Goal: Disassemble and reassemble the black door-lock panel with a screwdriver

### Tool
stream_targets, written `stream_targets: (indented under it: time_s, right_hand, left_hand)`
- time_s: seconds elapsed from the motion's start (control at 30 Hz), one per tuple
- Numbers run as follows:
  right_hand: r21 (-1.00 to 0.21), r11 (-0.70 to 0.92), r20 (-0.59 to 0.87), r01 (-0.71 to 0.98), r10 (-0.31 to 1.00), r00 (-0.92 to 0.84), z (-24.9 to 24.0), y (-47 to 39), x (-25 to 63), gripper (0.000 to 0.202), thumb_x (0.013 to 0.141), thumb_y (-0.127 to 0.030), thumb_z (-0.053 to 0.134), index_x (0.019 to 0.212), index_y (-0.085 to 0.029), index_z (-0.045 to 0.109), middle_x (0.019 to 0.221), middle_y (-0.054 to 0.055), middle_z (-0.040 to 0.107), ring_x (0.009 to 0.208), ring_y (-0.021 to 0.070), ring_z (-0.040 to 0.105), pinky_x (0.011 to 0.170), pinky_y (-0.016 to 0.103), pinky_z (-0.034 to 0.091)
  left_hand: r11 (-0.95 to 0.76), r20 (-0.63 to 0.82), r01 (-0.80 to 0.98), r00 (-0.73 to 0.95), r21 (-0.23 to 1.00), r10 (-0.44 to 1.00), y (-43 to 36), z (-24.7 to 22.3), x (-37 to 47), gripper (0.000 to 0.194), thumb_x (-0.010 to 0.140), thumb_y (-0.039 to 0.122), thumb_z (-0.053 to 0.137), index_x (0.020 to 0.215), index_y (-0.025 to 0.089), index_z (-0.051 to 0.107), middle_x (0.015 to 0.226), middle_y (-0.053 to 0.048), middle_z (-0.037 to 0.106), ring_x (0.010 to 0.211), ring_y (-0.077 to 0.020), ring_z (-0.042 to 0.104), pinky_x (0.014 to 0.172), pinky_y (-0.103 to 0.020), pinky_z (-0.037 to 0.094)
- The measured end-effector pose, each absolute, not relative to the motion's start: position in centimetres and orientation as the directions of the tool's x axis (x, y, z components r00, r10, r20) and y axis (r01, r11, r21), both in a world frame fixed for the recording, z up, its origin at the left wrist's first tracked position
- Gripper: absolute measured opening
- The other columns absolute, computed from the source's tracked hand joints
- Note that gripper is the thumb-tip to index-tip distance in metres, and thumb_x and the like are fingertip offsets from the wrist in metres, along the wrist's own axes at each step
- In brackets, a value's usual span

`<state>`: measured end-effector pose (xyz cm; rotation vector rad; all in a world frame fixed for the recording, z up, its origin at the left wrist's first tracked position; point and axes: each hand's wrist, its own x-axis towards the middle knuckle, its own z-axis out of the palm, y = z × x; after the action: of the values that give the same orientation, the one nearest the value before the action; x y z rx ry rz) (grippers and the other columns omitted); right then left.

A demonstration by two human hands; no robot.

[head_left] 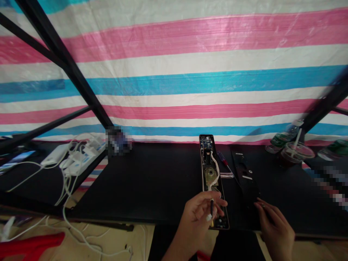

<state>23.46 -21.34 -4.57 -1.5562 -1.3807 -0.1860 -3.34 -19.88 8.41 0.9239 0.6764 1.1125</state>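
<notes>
A long, narrow electronic device lies opened on the black table, showing a circuit board at its far end, a round metal part and a white cable. Over its near end, my left hand is closed around a small dark stick-like piece with something whitish below it. My right hand is at the near end of a long black cover panel, thumb and fingers pinched together. What that pinch holds is too small to make out. A red-handled screwdriver lies between device and panel.
A silver-edged flat object lies beside the device. Back right are a plastic bottle and a cup with a straw. Left, white cables and a power strip crowd the table. Black frame bars stand before striped sheeting.
</notes>
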Motion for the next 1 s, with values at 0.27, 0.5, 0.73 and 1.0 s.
stream_targets:
  time_s: [0.27,0.5,0.73,1.0]
  right_hand:
    - [-0.706,-0.025,0.571,0.708,0.571,0.590,-2.3,-21.3,24.0,0.049,0.081,-0.067,0.064,0.081,-0.018,0.072,0.111,0.015,0.068,0.105,0.0346,0.066,0.093,0.047,0.051]
    - [-0.930,-0.167,0.126,0.326,0.689,0.714,-3.2,-21.0,25.4,0.055,0.062,-0.060,0.081,0.093,-0.014,0.076,0.081,0.007,0.073,0.080,0.0263,0.068,0.065,0.032,0.054]
    - [-0.991,-0.104,-0.017,0.081,0.710,0.704,2.0,-21.1,23.4,0.040,0.056,-0.052,0.085,0.068,-0.014,0.078,0.070,0.008,0.074,0.063,0.0215,0.065,0.054,0.028,0.051]
    - [-0.950,0.064,0.234,0.304,0.793,0.563,5.4,-28.8,20.9,0.026,0.065,-0.047,0.087,0.066,-0.021,0.080,0.078,0.010,0.079,0.068,0.0245,0.074,0.060,0.025,0.058]
  left_hand:
    - [0.114,0.035,-0.449,0.310,0.886,0.950,-19.7,8.6,-3.5,0.031,0.085,0.037,0.076,0.112,0.021,0.075,0.102,-0.011,0.077,0.081,-0.0167,0.066,0.079,-0.030,0.052]
    - [0.037,0.135,-0.516,0.292,0.856,0.947,-18.7,9.0,-3.0,0.030,0.088,0.031,0.073,0.117,0.022,0.073,0.104,-0.010,0.077,0.082,-0.0151,0.067,0.077,-0.027,0.052]
    - [-0.259,0.298,-0.239,0.144,0.936,0.944,-15.6,9.5,-3.1,0.030,0.098,0.037,0.058,0.122,0.022,0.069,0.107,-0.009,0.077,0.087,-0.0156,0.070,0.080,-0.027,0.054]
    - [-0.472,0.469,0.348,0.098,0.810,0.878,-11.6,7.2,-2.7,0.028,0.099,0.032,0.052,0.115,0.021,0.072,0.106,-0.008,0.077,0.095,-0.0205,0.073,0.089,-0.032,0.054]
